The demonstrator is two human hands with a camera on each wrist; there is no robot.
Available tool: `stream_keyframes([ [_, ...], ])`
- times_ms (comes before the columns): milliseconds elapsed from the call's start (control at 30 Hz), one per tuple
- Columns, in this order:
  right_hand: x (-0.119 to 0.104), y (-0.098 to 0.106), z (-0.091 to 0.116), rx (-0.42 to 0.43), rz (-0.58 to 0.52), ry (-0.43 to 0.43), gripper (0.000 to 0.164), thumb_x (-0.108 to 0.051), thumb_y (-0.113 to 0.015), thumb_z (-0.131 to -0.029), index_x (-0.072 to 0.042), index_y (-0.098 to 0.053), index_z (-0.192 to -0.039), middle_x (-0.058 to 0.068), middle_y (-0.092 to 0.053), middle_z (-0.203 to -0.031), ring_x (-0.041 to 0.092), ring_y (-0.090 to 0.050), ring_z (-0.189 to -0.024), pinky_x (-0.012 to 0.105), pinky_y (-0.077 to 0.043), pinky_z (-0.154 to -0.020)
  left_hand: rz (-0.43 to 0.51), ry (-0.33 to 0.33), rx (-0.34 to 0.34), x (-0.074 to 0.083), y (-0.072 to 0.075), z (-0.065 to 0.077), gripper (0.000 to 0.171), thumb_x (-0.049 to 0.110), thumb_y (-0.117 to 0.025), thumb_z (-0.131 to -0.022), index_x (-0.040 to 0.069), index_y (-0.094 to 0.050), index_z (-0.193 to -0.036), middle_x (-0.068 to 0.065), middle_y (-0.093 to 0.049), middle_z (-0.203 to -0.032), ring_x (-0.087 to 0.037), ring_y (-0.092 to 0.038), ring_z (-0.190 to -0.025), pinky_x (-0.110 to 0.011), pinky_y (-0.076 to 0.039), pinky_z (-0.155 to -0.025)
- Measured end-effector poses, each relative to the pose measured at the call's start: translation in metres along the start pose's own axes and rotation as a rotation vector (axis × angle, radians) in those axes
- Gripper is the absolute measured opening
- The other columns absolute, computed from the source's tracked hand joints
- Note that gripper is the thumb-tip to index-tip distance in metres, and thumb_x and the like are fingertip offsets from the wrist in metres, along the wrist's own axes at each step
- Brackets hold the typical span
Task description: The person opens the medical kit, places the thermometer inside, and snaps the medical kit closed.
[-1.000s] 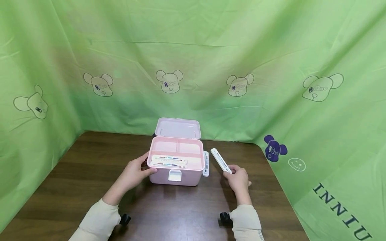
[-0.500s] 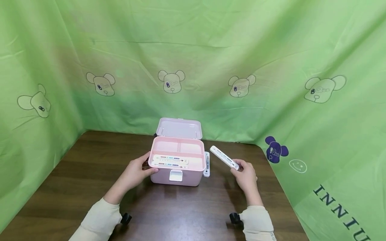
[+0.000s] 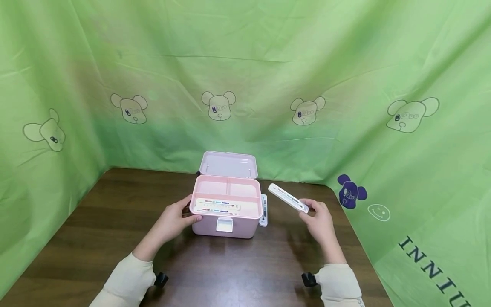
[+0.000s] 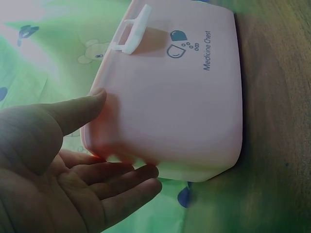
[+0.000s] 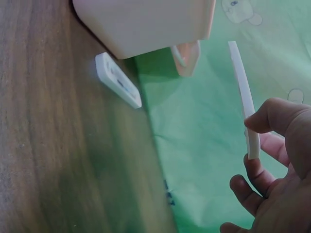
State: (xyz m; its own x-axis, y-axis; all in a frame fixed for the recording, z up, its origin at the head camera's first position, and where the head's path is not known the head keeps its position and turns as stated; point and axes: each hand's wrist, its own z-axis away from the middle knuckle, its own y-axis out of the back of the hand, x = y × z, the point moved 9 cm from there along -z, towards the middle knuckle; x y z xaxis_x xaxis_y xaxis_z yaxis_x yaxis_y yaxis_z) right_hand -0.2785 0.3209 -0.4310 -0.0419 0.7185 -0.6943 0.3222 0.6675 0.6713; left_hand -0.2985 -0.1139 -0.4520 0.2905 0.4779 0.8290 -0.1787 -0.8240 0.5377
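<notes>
A pink medicine chest [image 3: 224, 228] stands with its lid [image 3: 229, 165] tipped back and its divided tray showing. My left hand [image 3: 172, 219] holds its front left corner, thumb on the front and fingers along the side. Right of the chest, my right hand [image 3: 320, 219] pinches one end of a long, flat white thermometer [image 3: 287, 198], raised over the table and slanting toward the chest. Two similar white thermometers [image 3: 216, 204] lie in the tray's front compartment. Another white thermometer [image 5: 118, 81] lies on the table beside the chest's right side.
The dark wooden table [image 3: 230, 273] runs back to a green cloth [image 3: 261, 51] printed with bear heads, which hangs behind and at both sides. A white latch [image 4: 136, 31] sticks out from the chest's front. Two compartments form the tray's back row.
My right hand has moved to the right and slightly away from me with the thermometer, which has turned to lie flatter across the view. The left hand keeps its place on the chest.
</notes>
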Motion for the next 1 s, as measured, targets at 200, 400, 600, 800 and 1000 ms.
stream_keyframes([
  [200, -0.012, 0.005, -0.004, -0.045, 0.001, 0.065, 0.036, -0.002, -0.071, -0.087, -0.001, -0.070, -0.124, 0.018, -0.059, -0.113, 0.031, -0.053, -0.107, 0.043, -0.043, -0.091, -0.005, 0.003, -0.010, 0.002, -0.003, -0.002, 0.073, 0.027, -0.080, -0.091, 0.008, -0.047, -0.153, -0.009, -0.071, -0.125, -0.022, -0.069, -0.114, -0.037, -0.059, -0.091],
  [400, -0.025, 0.007, -0.010, -0.120, 0.046, 0.142, 0.035, -0.004, -0.073, -0.089, -0.004, -0.071, -0.124, 0.015, -0.062, -0.109, 0.030, -0.053, -0.105, 0.041, -0.044, -0.089, -0.006, 0.015, -0.012, 0.001, -0.003, -0.001, 0.074, 0.025, -0.080, -0.091, 0.005, -0.046, -0.154, -0.012, -0.070, -0.128, -0.023, -0.069, -0.114, -0.038, -0.060, -0.091],
  [600, -0.044, 0.006, -0.012, -0.173, 0.041, 0.184, 0.035, -0.006, -0.073, -0.089, -0.006, -0.071, -0.124, 0.015, -0.063, -0.113, 0.029, -0.056, -0.106, 0.046, -0.045, -0.091, -0.009, 0.007, -0.001, -0.001, -0.002, 0.000, 0.074, 0.027, -0.080, -0.091, 0.006, -0.047, -0.153, -0.012, -0.071, -0.127, -0.023, -0.069, -0.113, -0.038, -0.060, -0.091],
  [800, -0.064, -0.002, -0.011, -0.225, 0.057, 0.231, 0.035, -0.004, -0.073, -0.085, -0.008, -0.074, -0.120, 0.012, -0.064, -0.113, 0.027, -0.058, -0.107, 0.045, -0.046, -0.092, -0.005, 0.004, 0.003, 0.001, -0.001, 0.001, 0.074, 0.027, -0.080, -0.091, 0.005, -0.046, -0.153, -0.012, -0.071, -0.127, -0.023, -0.069, -0.113, -0.037, -0.060, -0.090],
  [1000, -0.085, -0.009, -0.012, -0.280, 0.073, 0.286, 0.035, -0.005, -0.075, -0.082, -0.011, -0.076, -0.117, 0.008, -0.063, -0.106, 0.026, -0.058, -0.101, 0.042, -0.046, -0.087, -0.004, 0.021, 0.000, 0.000, 0.000, 0.002, 0.075, 0.026, -0.080, -0.091, 0.005, -0.045, -0.154, -0.013, -0.070, -0.129, -0.024, -0.069, -0.113, -0.037, -0.060, -0.090],
])
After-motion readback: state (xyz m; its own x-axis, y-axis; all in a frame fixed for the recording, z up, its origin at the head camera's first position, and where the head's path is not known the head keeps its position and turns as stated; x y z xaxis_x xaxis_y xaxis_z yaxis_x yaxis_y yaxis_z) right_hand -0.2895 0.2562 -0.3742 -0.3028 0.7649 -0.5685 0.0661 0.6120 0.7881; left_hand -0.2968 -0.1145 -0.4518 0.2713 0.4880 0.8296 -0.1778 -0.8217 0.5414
